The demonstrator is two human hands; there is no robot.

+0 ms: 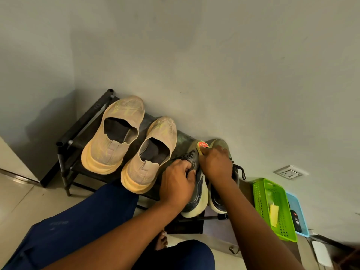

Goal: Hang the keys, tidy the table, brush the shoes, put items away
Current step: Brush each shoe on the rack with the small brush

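Two dark lace-up sneakers with pale soles stand at the right end of a low black shoe rack (66, 139). My left hand (178, 182) grips the left dark sneaker (196, 199) at its laces. My right hand (216, 163) holds a wooden shoe brush (202, 146) with a red label against the toe area, above the right dark sneaker (218, 205). The brush bristles are hidden. A pair of tan knit slip-on shoes, one (115, 135) beside the other (150, 154), stands on the rack to the left.
A green plastic basket (261, 193) holding a yellow item sits on the floor at right, with a blue tray (300, 211) and a dark object behind it. A wall socket (290, 172) is low on the wall. My knees in blue trousers fill the foreground.
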